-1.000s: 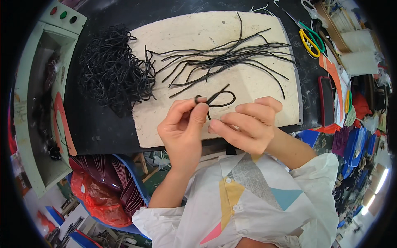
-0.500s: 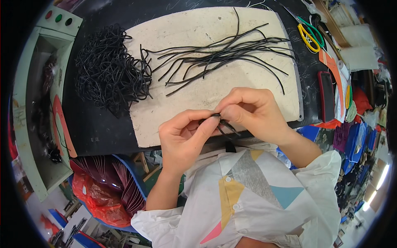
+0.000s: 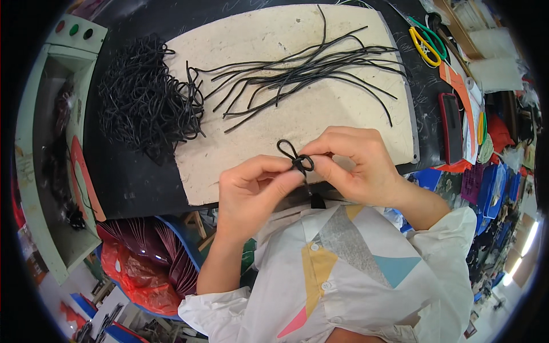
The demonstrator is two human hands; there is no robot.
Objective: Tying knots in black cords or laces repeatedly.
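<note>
Between my hands is a looped black cord (image 3: 297, 160), with one loop standing up and a smaller one beside the knot-like middle. My left hand (image 3: 254, 186) pinches it from the left with thumb and forefinger. From the other side, my right hand (image 3: 357, 166) grips it the same way. Both hands are over the near edge of a pale board (image 3: 257, 146). Farther back on the board lie several loose straight black cords (image 3: 297, 77). To their left is a big tangled heap of looped black cords (image 3: 146, 97), partly on the board.
Scissors with yellow and green handles (image 3: 424, 48) lie at the right, beyond a dark red-edged phone (image 3: 450, 127). A pale metal box (image 3: 34, 131) with buttons stands at the left. Below the table edge is a blue bin (image 3: 191, 243) with red plastic.
The cord's loops now rise above my fingertips, where before most of it was hidden between them. My hands have shifted only slightly, and the view has moved a little.
</note>
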